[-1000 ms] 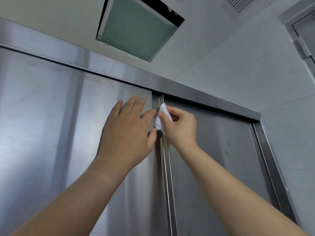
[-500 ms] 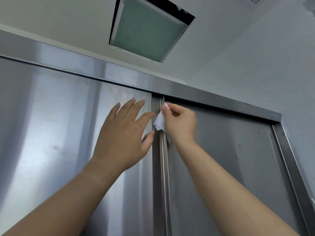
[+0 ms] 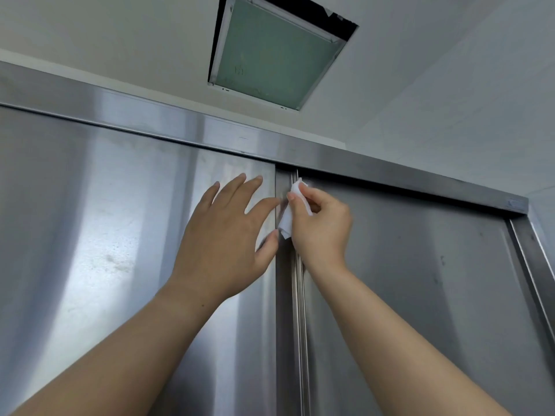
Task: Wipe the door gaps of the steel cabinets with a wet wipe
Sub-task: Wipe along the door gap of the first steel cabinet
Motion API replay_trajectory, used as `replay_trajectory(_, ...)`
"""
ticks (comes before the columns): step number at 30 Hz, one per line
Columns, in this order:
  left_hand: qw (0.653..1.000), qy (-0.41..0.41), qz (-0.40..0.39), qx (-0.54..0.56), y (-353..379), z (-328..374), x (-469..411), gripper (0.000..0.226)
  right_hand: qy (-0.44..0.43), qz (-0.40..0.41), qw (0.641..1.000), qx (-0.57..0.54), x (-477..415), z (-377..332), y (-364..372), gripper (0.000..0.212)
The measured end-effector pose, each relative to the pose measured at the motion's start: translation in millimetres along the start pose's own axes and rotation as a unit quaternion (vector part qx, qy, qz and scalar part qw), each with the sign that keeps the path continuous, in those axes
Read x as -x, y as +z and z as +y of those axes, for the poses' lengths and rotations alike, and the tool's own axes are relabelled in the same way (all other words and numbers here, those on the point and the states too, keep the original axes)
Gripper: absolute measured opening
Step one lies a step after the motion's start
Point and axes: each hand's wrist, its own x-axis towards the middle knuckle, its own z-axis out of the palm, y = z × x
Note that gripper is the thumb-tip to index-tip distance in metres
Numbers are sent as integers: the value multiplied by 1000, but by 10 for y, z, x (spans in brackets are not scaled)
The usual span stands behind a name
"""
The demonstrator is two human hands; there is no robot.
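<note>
While reaching up from the lower left, lies flat on the left door (image 3: 90, 235) by its upper right corner: left hand (image 3: 222, 235), fingers straight and splayed, gripping nothing, thumb tip at the door's right edge. Runs top to bottom just right of that edge: door gap (image 3: 295, 325). Hangs over the gap's top end, under the top rail (image 3: 390, 172), just beside the left thumb: folded white wet wipe (image 3: 288, 211). Pinches it between thumb and forefinger, against the right door's (image 3: 420, 295) left edge: right hand (image 3: 321, 232).
</note>
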Motion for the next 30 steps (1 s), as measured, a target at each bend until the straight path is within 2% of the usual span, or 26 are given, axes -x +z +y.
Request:
replay_trajectory(4, 1000, -4, -3, -8, 2, -11, 5, 48, 4, -16, 1000, 20, -241, -104, 37, 20)
replay_trajectory(8, 1000, -13, -16, -6, -36, 19, 10, 49, 14, -29, 999, 0, -74, -32, 1, 21)
replay_trajectory(15, 1000, -2, -23, -14, -129, 141, 484, 49, 22, -46, 998, -32, 17, 46, -152, 8)
replay_trajectory(21, 999, -27, -43, -21, -162, 187, 536, 50, 47, -50, 994, -81, 402, 128, -222, 25)
replay_trajectory(30, 998, -38, -41, -25, -181, 195, 544, 50, 36, -52, 991, -116, 456, 211, -236, 23)
